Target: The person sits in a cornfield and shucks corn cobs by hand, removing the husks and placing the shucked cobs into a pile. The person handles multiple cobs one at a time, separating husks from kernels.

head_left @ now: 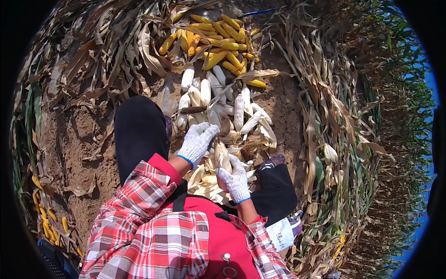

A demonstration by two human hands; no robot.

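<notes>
Both my hands wear white knitted gloves with blue cuffs. Between them an ear of corn (222, 157) in its pale dry husk points away from me. My left hand (197, 142) is closed at the far tip of the ear, its fingers pinching there. Lower down, my right hand (234, 179) wraps round the near end. Loose husks (204, 182) lie under and around my hands. Just beyond them is a pile of white corn ears (204, 93), mostly husked, with a dark thin piece across one. Farther off sits a heap of yellow corn ears (223, 39).
My bent legs in black trousers (139, 135) flank the work. Dry corn stalks (320, 93) lie along the right, with standing corn (399, 116) beyond. More stalks and brown soil (83, 153) are on the left. Yellow ears (49, 223) lie at lower left.
</notes>
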